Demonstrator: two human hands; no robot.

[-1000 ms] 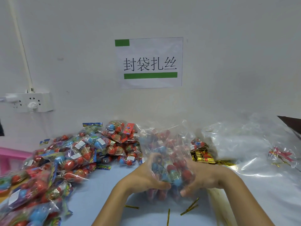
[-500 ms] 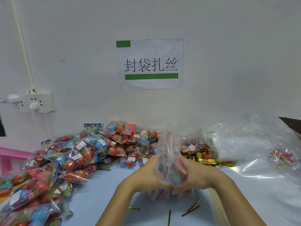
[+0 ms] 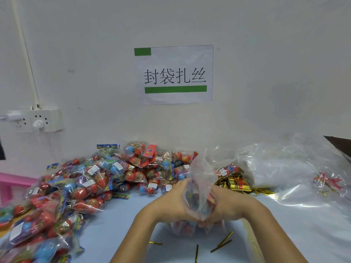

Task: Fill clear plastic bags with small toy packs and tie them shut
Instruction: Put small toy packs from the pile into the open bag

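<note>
Bag [image 3: 201, 179] of clear plastic stands mid-bench, already loaded with toy packs, its neck gathered upward between both hands. Left hand [image 3: 171, 204] grasps the bag's left side, fingers curled round the plastic; right hand [image 3: 230, 205] grasps the right side the same way, fingertips of both meeting low at the front. Judged status: filling of this bag looks done, neck bunched but not yet tied. Loose gold twist ties [image 3: 222, 242] lie on the bench [image 3: 121, 221] just in front of the hands, none picked up. Large heap of toy packs [image 3: 91, 186] at left remains unbagged, so much of the task is left. Bundle of gold ties [image 3: 237, 184] sits behind the right hand; pile of empty clear bags [image 3: 284, 171] further right. Hard to make out: pack count inside the bag, blurred by plastic and hidden by fingers; bag base obscured behind the hands; heap cut off at left edge.
</note>
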